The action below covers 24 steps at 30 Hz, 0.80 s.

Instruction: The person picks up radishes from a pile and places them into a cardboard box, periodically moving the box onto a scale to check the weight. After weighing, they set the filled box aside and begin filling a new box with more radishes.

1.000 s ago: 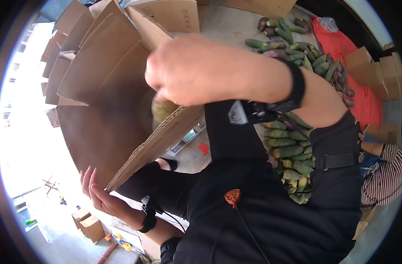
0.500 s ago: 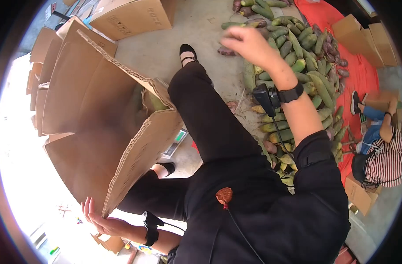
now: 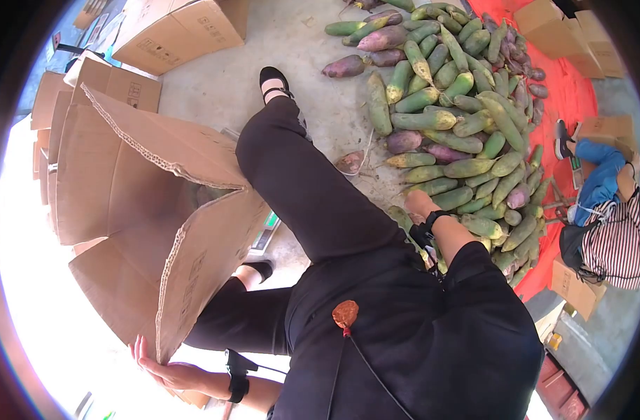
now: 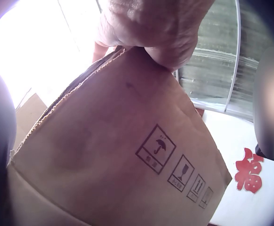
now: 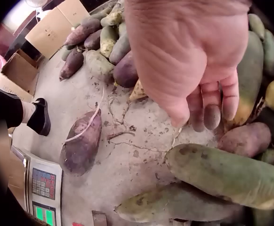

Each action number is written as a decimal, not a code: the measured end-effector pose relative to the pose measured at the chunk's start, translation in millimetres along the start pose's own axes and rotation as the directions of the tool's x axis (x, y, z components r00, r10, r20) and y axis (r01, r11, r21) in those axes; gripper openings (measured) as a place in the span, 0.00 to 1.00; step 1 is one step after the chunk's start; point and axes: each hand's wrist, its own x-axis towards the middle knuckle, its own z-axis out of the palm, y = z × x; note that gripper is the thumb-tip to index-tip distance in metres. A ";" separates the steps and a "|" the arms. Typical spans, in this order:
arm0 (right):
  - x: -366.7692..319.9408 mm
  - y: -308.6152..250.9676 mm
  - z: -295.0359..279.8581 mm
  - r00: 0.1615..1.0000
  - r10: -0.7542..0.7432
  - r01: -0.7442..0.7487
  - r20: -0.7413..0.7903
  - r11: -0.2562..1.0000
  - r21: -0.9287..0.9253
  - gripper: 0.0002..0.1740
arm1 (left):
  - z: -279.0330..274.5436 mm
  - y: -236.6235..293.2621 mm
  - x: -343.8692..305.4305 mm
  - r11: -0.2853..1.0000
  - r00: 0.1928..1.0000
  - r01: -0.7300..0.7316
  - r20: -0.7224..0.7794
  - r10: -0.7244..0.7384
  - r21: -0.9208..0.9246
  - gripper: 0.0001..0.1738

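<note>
A large cardboard box (image 3: 211, 262) stands with its flaps up at the left in the head view. The left hand (image 3: 167, 371) holds a flap by its outer corner; in the left wrist view the hand (image 4: 158, 28) covers the top of that printed flap (image 4: 104, 136). The right hand (image 3: 421, 204) is low at the near side of a pile of green and purple radishes (image 3: 467, 168). In the right wrist view its fingers hang loosely, empty, from the hand (image 5: 193, 70), above a long green radish (image 5: 231, 174).
A digital scale (image 5: 45, 183) with lit green displays stands beside the box. One purple radish (image 5: 82, 143) lies apart on the floor. Behind are another carton (image 3: 176, 35) and a red sheet (image 3: 568, 91). A person in a striped shirt (image 3: 617, 245) is at the right.
The right hand has moved from over the box to the radish pile, where it has come down low. The left hand still holds the flap. The head view has shifted towards the pile.
</note>
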 end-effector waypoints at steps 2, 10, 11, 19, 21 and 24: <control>8.0 -7.5 -7.2 0.997 0.033 -0.032 -0.062 0.999 0.020 0.13 | 0.6 1.5 0.2 1.000 1.000 0.003 -0.008 -0.003 0.005 0.28; 47.4 -68.3 -56.9 0.963 -0.173 0.127 -0.207 0.968 -0.217 0.12 | 11.1 21.9 -0.9 0.977 0.974 0.215 -0.075 -0.214 -0.002 0.27; 51.4 -71.2 -54.5 0.963 -0.182 0.137 -0.200 0.966 -0.220 0.12 | 8.5 17.4 0.2 0.985 0.984 0.169 -0.062 -0.167 0.030 0.27; 72.2 -90.0 -51.6 0.960 -0.220 0.134 -0.171 0.902 -0.411 0.09 | -1.6 -4.3 5.4 0.983 1.000 -0.020 0.020 0.017 0.182 0.26; 77.7 -81.1 -44.1 0.951 -0.295 0.201 -0.089 0.814 -0.545 0.09 | 0.0 1.2 4.4 0.980 1.000 -0.010 0.018 0.007 0.199 0.26; 74.9 -75.4 -43.1 0.937 -0.317 0.205 -0.144 0.836 -0.510 0.09 | 4.2 4.3 4.1 0.994 0.999 0.045 -0.024 -0.043 0.100 0.26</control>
